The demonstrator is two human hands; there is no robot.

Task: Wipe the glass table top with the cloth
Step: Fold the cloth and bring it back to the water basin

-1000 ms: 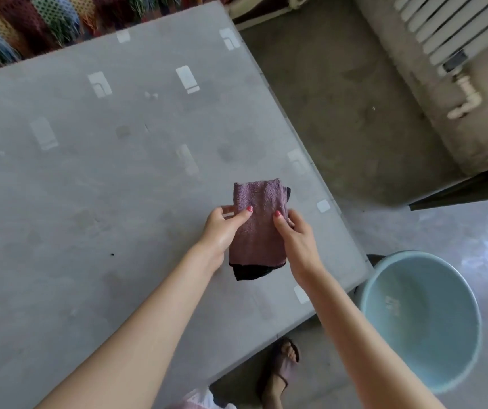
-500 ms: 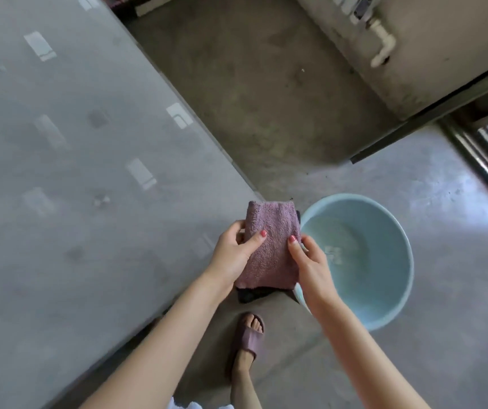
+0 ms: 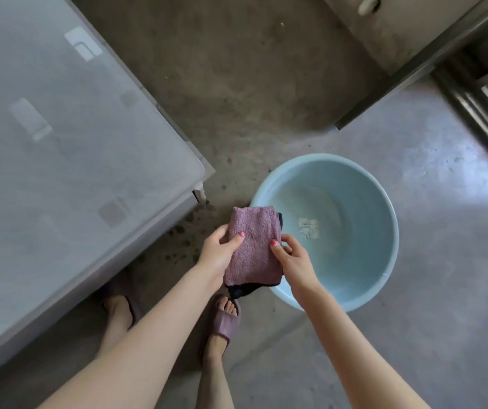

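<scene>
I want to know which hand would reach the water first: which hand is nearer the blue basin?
Right. The right hand overlaps the blue basin's near rim, pinching the cloth; the left hand holds the cloth's far side, over the floor.

Bare forearms — mauve slide sandals point(image 3: 225, 321)

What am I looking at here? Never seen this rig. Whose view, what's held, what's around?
No robot: a person wears a wide-angle camera on the head, looking down at their own hands. It is the only view. Both the left hand and the right hand pinch a folded mauve cloth with thumb and fingers, holding it in the air beside the rim of a light blue basin that stands on the concrete floor. The frosted glass table top to be wiped is at the left. Below are the person's feet in slippers.
</scene>
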